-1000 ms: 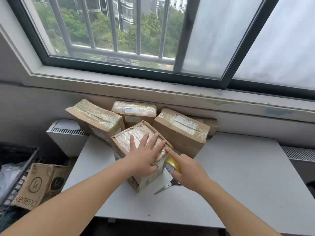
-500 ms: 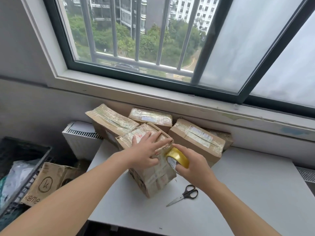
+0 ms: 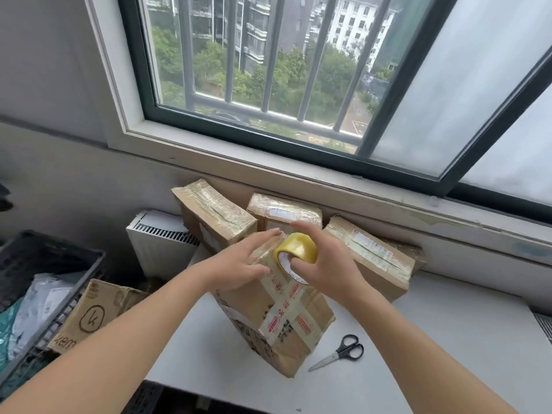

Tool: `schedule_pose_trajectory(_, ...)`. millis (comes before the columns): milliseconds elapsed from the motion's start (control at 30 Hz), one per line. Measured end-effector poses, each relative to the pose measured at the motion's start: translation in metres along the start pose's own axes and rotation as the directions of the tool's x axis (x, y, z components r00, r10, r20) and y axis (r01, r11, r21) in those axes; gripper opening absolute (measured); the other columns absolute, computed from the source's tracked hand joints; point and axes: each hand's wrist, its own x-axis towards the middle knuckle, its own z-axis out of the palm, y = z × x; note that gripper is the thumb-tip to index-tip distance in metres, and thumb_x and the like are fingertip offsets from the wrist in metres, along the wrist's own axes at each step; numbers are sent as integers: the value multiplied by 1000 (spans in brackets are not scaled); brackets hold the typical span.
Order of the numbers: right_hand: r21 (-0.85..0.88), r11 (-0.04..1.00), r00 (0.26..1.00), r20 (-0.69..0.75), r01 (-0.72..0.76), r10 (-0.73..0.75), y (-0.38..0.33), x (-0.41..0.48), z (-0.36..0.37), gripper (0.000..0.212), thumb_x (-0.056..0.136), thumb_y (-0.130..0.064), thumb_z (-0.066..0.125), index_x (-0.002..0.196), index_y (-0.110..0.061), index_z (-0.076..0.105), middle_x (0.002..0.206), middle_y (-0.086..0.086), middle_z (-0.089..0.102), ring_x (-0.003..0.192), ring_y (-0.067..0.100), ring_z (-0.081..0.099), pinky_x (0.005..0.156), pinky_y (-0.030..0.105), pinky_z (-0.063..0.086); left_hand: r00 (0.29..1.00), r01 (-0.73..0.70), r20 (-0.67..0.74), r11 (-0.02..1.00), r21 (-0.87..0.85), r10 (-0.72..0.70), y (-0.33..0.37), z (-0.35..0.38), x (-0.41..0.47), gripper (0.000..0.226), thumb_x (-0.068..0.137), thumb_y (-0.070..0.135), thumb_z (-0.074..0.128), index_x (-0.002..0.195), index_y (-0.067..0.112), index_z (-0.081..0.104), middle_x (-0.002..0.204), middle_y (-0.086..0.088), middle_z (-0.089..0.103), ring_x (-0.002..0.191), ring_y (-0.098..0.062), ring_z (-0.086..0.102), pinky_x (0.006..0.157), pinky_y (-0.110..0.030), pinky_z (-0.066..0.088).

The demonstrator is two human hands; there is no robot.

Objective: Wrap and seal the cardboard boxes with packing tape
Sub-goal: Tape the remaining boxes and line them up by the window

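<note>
Taping step in hand: right hand (image 3: pixel 325 264) curls round tape roll (image 3: pixel 298 249), thumb in its core, roll against the upper edge of the box (image 3: pixel 277 324). Left hand (image 3: pixel 239 264), fingers spread flat, presses the box top just beside the grip. Next, probably: draw tape over the top under tension; scissors (image 3: pixel 340 354) lie below-right of the grip.

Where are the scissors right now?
Head view, lower right: the scissors lie on the table, just right of the front box.
</note>
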Motion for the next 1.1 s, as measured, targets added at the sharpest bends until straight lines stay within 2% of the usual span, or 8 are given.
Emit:
schedule_pose_trajectory(100, 1, 1000, 998, 49, -24, 24, -3, 14, 11, 59, 82, -27, 76, 137, -32, 55, 103, -28, 60, 78, -4, 58, 72, 8, 41, 992, 127, 30, 986, -111, -124, -21, 1, -9, 72, 102, 24, 57, 150, 66, 23, 158, 19, 36, 144, -7, 39, 118, -40, 39)
schedule_pose_trajectory(233, -96, 995, 965, 260, -19, 43, 1, 18, 46, 61, 86, -33, 74, 141, -30, 49, 129, -12, 64, 112, 11, 61, 95, 29, 48, 982, 171, 66, 984, 57, -174, -51, 26, -5, 77, 99, 28, 56, 160, 48, 13, 164, 20, 23, 151, -9, 30, 123, -38, 30)
schedule_pose_trajectory(333, -129, 988, 958, 261, -87, 118, 7, 18, 60, 59, 87, -31, 74, 141, -26, 50, 132, -8, 64, 120, 16, 59, 98, 30, 46, 979, 203, 13, 976, 73, -205, -53, 41, 5, 90, 86, 50, 71, 160, 40, 21, 160, 16, 33, 143, -13, 42, 117, -40, 40)
schedule_pose_trajectory(500, -129, 978, 949, 249, -165, 193, 12, 17, 58, 62, 89, -34, 72, 145, -27, 47, 134, -7, 62, 121, 17, 57, 98, 30, 45, 979, 201, 12, 974, 105, -203, -59, 68, 24, 82, 69, 58, 86, 137, 46, 42, 119, 18, 62, 112, -9, 61, 91, -31, 51)
schedule_pose_trajectory(733, -400, 909, 864, 409, -119, 293, 3, 1, 28, 70, 92, -40, 62, 153, -33, 30, 82, -5, 56, 87, 27, 61, 72, 35, 49, 972, 224, 19, 952, 209, -233, -67, 73, 27, 117, 65, 79, 73, 160, 36, 19, 151, 4, 52, 138, -20, 50, 107, -32, 44)
schedule_pose_trajectory(867, -442, 892, 829, 460, -98, 319, 9, -42, 4, 69, 95, -44, 56, 156, -38, 24, 70, -6, 55, 69, 19, 58, 67, 35, 55, 976, 214, -7, 946, 242, -219, -64, 74, 26, 112, 76, 70, 76, 162, 34, 14, 159, -1, 44, 143, -22, 44, 107, -29, 38)
schedule_pose_trajectory(1000, -446, 886, 823, 451, -128, 346, 23, -93, -17, 65, 97, -47, 49, 155, -50, 20, 69, -8, 49, 75, 21, 55, 61, 30, 43, 973, 226, -17, 932, 284, -231, -61, 74, 24, 111, 74, 74, 75, 161, 40, 15, 159, -2, 43, 143, -25, 43, 109, -34, 40)
schedule_pose_trajectory(1100, -430, 897, 849, 432, -103, 304, 37, -128, -25, 60, 100, -50, 45, 156, -49, 22, 81, -7, 61, 89, 21, 60, 71, 32, 44, 971, 229, -3, 924, 308, -239, -55, 73, 22, 117, 66, 83, 68, 161, 40, 13, 160, -3, 42, 142, -26, 44, 109, -37, 41)
